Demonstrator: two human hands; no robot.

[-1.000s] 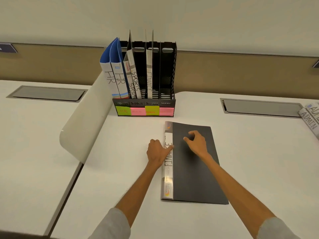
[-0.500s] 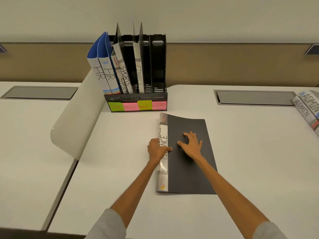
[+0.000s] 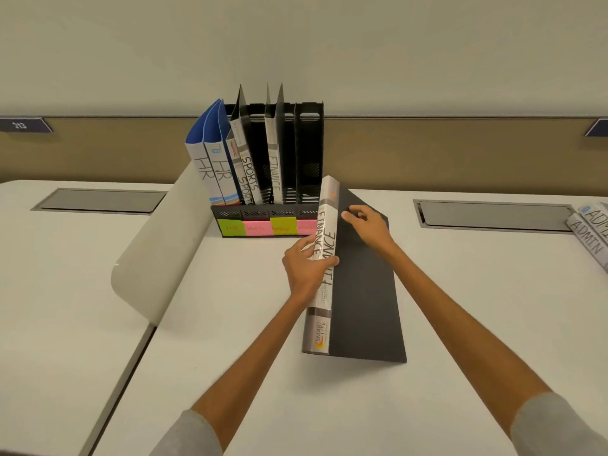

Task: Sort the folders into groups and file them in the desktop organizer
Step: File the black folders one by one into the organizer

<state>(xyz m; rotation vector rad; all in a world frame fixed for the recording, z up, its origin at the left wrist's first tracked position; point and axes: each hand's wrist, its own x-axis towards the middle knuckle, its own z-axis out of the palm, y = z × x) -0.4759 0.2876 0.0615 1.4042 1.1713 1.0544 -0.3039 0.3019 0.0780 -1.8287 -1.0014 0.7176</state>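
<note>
While the left hand (image 3: 307, 268) grips the raised spine of the dark grey plastic FINANCE folder (image 3: 365, 307) and the right hand (image 3: 368, 225) pinches its cover, just in front of the black slotted organizer (image 3: 309, 136), stand it upright before slotting

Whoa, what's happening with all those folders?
A person is sorting folders into a black desktop organizer. Both hands are on a dark FINANCE folder on the white desk. The left hand grips its spine, which looks tipped up, and the right hand holds the cover near the top. The organizer holds two HR folders, two SPORTS folders and one filed FINANCE folder. Some ADMIN folders lie at the desk's right edge.
</note>
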